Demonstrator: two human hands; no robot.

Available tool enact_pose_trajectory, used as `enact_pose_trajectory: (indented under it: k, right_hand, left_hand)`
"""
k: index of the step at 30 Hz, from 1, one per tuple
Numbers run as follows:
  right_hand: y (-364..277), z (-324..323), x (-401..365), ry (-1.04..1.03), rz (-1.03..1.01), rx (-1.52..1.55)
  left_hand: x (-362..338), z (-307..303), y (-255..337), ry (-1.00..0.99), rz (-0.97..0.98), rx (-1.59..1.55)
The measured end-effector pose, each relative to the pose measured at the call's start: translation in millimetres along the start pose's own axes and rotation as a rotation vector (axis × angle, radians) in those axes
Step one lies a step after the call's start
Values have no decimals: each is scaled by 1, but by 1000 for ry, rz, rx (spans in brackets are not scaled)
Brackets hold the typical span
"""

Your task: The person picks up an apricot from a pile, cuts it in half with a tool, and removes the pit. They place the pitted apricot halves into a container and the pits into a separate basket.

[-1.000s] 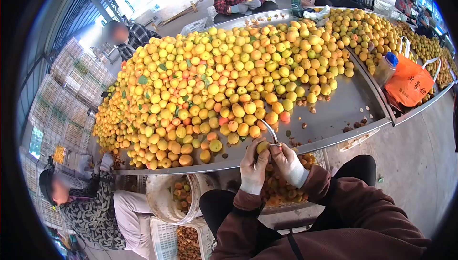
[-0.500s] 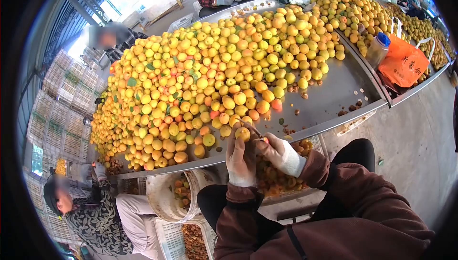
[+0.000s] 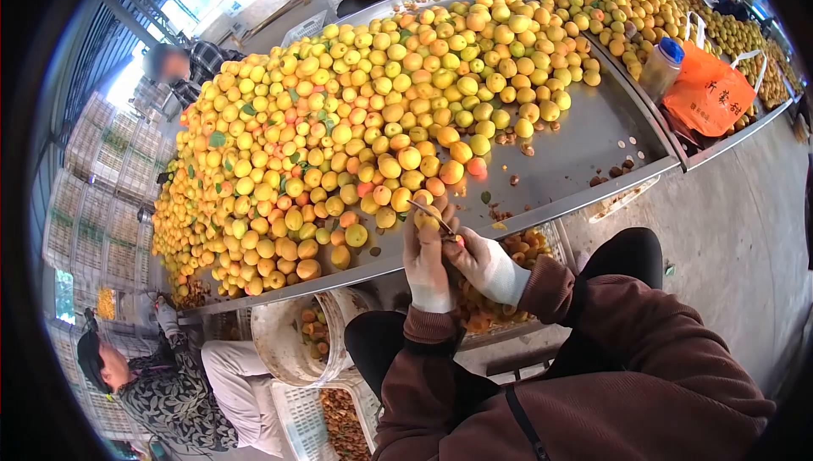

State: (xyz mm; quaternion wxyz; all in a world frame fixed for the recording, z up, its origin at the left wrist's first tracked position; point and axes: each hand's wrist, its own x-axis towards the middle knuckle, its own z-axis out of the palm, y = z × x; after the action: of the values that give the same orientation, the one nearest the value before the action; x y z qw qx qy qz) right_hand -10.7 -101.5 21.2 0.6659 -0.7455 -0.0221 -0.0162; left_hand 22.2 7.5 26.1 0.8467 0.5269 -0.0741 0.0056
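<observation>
Gripping hand: the left hand [image 3: 426, 262], in a white glove, is rising upright from a bent brown sleeve just over the near rim of the metal table [image 3: 584, 165], its fingers closing around one apricot [image 3: 426, 220].
Apricot: it is sitting at the left fingertips, above the table's near rim and just short of the heap.
Cutting hand: the right hand [image 3: 481, 259], also gloved, is angling in from the right with its wrist cocked, pinching a thin blade [image 3: 430, 214] whose tip is lying across the apricot.
Hands together: both are touching at the fruit, forearms converging in front of the table's edge.
Heap: the pile of apricots [image 3: 364, 97] is covering most of the table's left and far parts.
Crate: a crate of cut fruit [image 3: 525, 249] is showing below the table's near rim, behind the right hand.
Bucket: a pale bucket [image 3: 284, 347] is standing under the table, left of the person's knee.
Bag: an orange bag [image 3: 710, 93] is lying at the table's right end.
</observation>
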Motion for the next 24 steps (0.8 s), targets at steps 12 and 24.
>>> enact_pose_trajectory:
  k: [12, 24]
  right_hand:
    - [19, 10, 13, 35, -109, -210]
    - [26, 6, 12, 44, -119, -302]
  left_hand:
    - [4, -3, 4, 41, -91, 13]
    - [5, -6, -12, -25, -220, -183]
